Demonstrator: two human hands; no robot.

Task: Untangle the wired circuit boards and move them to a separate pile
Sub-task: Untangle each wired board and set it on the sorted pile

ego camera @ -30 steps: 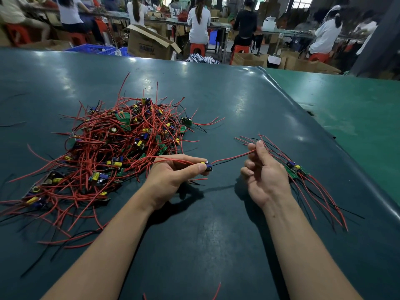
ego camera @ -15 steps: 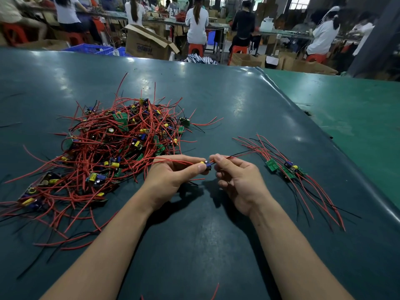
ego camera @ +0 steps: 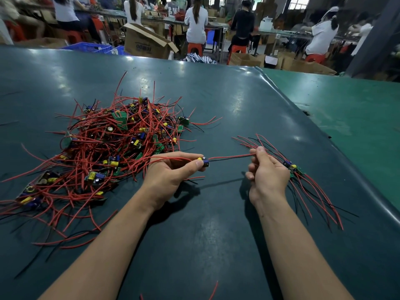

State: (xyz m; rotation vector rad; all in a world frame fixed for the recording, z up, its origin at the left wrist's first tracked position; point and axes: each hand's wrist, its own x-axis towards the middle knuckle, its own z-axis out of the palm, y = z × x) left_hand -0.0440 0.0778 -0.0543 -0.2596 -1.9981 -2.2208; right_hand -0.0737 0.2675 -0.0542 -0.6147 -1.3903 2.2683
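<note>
A big tangled pile of small circuit boards with red and black wires (ego camera: 108, 148) lies on the left of the dark green table (ego camera: 216, 234). My left hand (ego camera: 171, 174) pinches one small board with blue and yellow parts (ego camera: 204, 162) at its fingertips. That board's red and black wires (ego camera: 229, 158) stretch taut to the right, where my right hand (ego camera: 266, 176) grips them. A smaller separate pile of wired boards (ego camera: 298, 176) lies just behind and to the right of my right hand.
The table's right edge (ego camera: 368, 187) runs diagonally, with a lighter green table (ego camera: 357, 109) beyond. Stray red wire bits (ego camera: 213, 291) lie near the front. Cardboard boxes (ego camera: 147, 42), blue crates and several seated people fill the background.
My right hand was out to the right, came in to meet the left hand at the board, then slid right again along the wires, pulling them straight. The left hand stayed put.
</note>
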